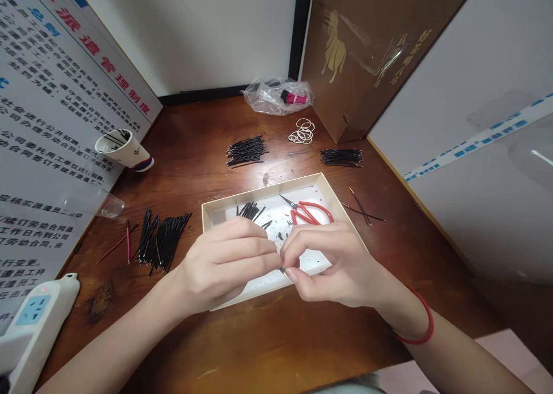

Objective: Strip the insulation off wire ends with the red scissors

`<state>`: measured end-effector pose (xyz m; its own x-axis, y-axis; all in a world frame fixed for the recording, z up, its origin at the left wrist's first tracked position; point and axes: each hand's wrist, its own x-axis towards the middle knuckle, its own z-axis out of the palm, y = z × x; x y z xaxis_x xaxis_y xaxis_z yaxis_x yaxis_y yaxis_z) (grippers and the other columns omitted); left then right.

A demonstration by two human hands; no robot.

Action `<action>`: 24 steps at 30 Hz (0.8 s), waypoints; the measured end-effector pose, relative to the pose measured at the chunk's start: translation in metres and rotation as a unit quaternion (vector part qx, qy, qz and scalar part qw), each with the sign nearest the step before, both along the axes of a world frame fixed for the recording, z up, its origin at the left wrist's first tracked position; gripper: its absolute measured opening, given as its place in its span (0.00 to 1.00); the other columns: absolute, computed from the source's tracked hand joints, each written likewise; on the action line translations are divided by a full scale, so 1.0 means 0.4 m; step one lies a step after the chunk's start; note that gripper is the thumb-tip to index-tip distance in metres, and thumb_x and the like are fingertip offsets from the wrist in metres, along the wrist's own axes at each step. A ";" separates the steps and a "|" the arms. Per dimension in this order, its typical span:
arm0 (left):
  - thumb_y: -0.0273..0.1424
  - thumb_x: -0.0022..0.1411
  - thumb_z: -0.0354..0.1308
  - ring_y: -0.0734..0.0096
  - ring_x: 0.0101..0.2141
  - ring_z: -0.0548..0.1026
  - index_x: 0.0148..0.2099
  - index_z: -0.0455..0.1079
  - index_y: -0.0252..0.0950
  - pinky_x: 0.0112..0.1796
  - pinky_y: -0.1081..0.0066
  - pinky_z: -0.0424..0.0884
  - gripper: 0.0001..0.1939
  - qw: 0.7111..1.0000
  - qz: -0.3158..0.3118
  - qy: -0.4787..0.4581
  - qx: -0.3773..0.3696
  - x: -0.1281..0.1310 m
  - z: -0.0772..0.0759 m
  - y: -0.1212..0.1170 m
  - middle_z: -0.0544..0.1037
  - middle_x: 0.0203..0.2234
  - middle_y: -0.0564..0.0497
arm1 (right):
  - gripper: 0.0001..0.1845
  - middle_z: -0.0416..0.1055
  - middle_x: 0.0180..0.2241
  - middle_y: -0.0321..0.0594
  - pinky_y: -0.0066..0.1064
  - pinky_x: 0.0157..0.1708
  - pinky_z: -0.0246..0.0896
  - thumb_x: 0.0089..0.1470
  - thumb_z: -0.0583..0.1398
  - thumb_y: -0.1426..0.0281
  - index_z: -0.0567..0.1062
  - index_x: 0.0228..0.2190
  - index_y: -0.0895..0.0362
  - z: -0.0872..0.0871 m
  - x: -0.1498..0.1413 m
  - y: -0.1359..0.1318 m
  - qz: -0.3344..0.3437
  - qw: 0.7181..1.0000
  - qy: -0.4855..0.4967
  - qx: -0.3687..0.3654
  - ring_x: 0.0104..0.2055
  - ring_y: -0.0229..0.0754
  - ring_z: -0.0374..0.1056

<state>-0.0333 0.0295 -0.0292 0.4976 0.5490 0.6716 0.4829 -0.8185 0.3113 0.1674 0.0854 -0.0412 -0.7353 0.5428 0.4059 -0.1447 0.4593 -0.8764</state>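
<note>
Left hand (233,261) and right hand (332,261) together over a shallow box (268,193), right fingertips pinching a short dark wire (283,272), left grip unclear, red-handled scissors (296,205) far right inside.

Red 务派遣管理制度 (89,41) heading the white board (64,123) at ten o'clock, blue 总则 (44,23) below, black lines including 行变更 (23,258), blurred gold characters (402,51) on the brown box (363,88) at one o'clock, unreadable blue marks on tape (470,144) at two o'clock

Fingers (301,280) on wire (282,272), shallow tray (263,193), scissors (298,205)
</note>
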 end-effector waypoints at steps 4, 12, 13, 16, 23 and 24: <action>0.21 0.70 0.50 0.68 0.32 0.76 0.39 0.75 0.28 0.34 0.69 0.75 0.12 1.000 0.004 0.014 0.016 -0.002 -0.001 0.001 0.82 0.27 0.43 | 0.09 0.70 0.24 0.33 0.26 0.30 0.64 0.46 0.60 0.84 0.71 0.25 0.58 -0.004 -0.002 0.000 0.005 0.999 0.011 -0.045 0.27 0.32 0.64; 0.22 0.71 0.48 0.67 0.32 0.78 0.38 0.76 0.28 0.34 0.70 0.76 0.14 0.999 -0.001 0.029 0.028 -0.001 0.000 0.005 0.83 0.27 0.43 | 0.08 0.69 0.24 0.33 0.27 0.31 0.65 0.46 0.61 0.83 0.72 0.25 0.58 -0.017 -0.003 -0.001 0.028 0.993 0.005 -0.113 0.27 0.33 0.65; 0.22 0.71 0.48 0.67 0.32 0.79 0.38 0.76 0.29 0.34 0.70 0.76 0.15 0.999 -0.004 0.033 0.029 -0.002 -0.001 0.004 0.83 0.27 0.43 | 0.08 0.70 0.24 0.33 0.27 0.31 0.65 0.46 0.61 0.83 0.72 0.25 0.58 -0.017 -0.003 0.000 0.032 0.992 0.003 -0.119 0.27 0.33 0.65; 0.22 0.70 0.49 0.66 0.33 0.79 0.39 0.76 0.30 0.35 0.70 0.75 0.14 0.999 0.006 0.036 0.031 -0.003 -0.012 0.004 0.83 0.29 0.44 | 0.08 0.70 0.25 0.33 0.27 0.30 0.65 0.47 0.61 0.82 0.72 0.25 0.58 -0.014 -0.002 0.005 0.023 0.993 -0.006 -0.117 0.27 0.33 0.66; 0.29 0.63 0.62 0.66 0.36 0.78 0.44 0.76 0.36 0.37 0.69 0.74 0.07 0.930 0.255 -0.134 -0.226 0.029 -0.019 0.011 0.83 0.38 0.46 | 0.09 0.70 0.24 0.32 0.28 0.32 0.63 0.56 0.59 0.80 0.72 0.27 0.56 -0.002 0.006 0.024 -0.189 0.962 -0.040 0.192 0.27 0.34 0.64; 0.32 0.63 0.62 0.68 0.33 0.78 0.42 0.77 0.36 0.34 0.71 0.73 0.07 0.895 0.248 -0.186 -0.322 0.035 -0.018 0.010 0.82 0.35 0.47 | 0.10 0.71 0.24 0.33 0.29 0.33 0.64 0.58 0.59 0.80 0.72 0.28 0.56 -0.004 0.005 0.023 -0.192 0.952 -0.045 0.235 0.28 0.35 0.65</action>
